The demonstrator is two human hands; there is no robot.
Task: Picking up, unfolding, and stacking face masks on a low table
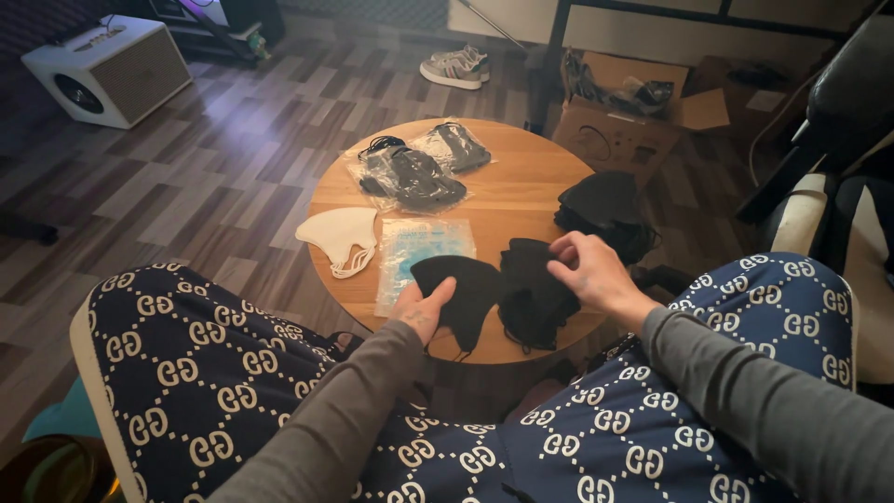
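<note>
My left hand (421, 305) rests on a flat black face mask (463, 291) at the near edge of the round wooden table (521, 191). My right hand (589, 270) pinches the top of a small stack of black masks (531, 293) just right of it. A second pile of black masks (605, 212) lies at the table's right edge. A white mask (340, 237) lies at the left edge, beside a clear plastic pack with a blue tint (419, 251). Two clear bags of black masks (414, 177) (456, 146) sit at the far side.
My knees in dark patterned trousers frame the table. An open cardboard box (619, 116) stands behind the table on the right, a white speaker cabinet (112, 70) at far left, a pair of sneakers (456, 67) on the wood floor, and a dark chair (838, 140) at right.
</note>
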